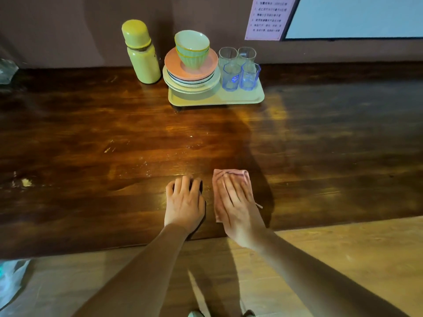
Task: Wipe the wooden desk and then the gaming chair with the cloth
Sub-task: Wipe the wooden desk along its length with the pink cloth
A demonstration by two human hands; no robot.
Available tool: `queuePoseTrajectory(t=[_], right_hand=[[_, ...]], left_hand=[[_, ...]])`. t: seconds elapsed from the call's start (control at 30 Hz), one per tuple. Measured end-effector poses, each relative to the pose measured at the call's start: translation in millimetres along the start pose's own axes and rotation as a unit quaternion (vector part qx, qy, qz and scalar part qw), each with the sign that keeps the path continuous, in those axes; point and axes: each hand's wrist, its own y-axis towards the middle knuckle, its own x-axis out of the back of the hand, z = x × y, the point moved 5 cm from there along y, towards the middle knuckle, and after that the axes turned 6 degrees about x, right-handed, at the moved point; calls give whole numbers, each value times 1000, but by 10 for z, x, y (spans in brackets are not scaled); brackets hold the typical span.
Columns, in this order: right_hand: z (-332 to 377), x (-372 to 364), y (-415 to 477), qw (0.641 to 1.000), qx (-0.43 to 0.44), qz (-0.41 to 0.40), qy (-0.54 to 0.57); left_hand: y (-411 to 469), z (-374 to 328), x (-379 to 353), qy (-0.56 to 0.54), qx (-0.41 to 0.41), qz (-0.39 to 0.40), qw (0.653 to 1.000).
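Foreground, bottom edge: two shoe tips (196, 314) on a pale wooden floor (343, 259), with both bare forearms reaching up and forward over it.

Left hand (184, 202): palm down near the front edge of the surface (91, 145), which is dark, glossy wood. The fingers are loosely bent with their tips touching the wood, and the hand holds nothing.

Right hand (235, 207): laid flat with straight fingers pressing on the pink cloth (240, 173), not curled round it.

Pink cloth: folded and lying on the surface under the right hand. Its far edge and left edge show past the fingers. It is just beside the left hand, with a narrow strip of bare wood between them.

Rear of the surface, against the wall:
- One yellow-green thermos flask (142, 53), upright, just left of the tray.
- One pale tray (240, 97).
- On its left part, a stack of plates (190, 78), the top one pink, carrying nested green bowls (192, 46).
- On its right part, four drinking glasses (231, 76), the rear two clear and the front two blue-tinted.

Wall, upper right: a pink printed notice (267, 17), text unreadable, beside a pale dark-framed panel (354, 17).
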Motion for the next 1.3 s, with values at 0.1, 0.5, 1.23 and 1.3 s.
queuePoseTrajectory(t=[0.1,0.5,1.23,1.3], right_hand=[[-67,-22,90,999,-26,23,5],[-317,-71,525,994,-73,56,-65],[4,-98,47,998,-46,17,-45],[154,-144,-211,998,-42,25,-42]], left_hand=[[-1,11,-7,-1,-5,-6,1000],[-8,9,11,-2,-2,-35,999],[-302,132,201,15,-33,-13,999],[-293,144,215,7,-24,-7,1000]])
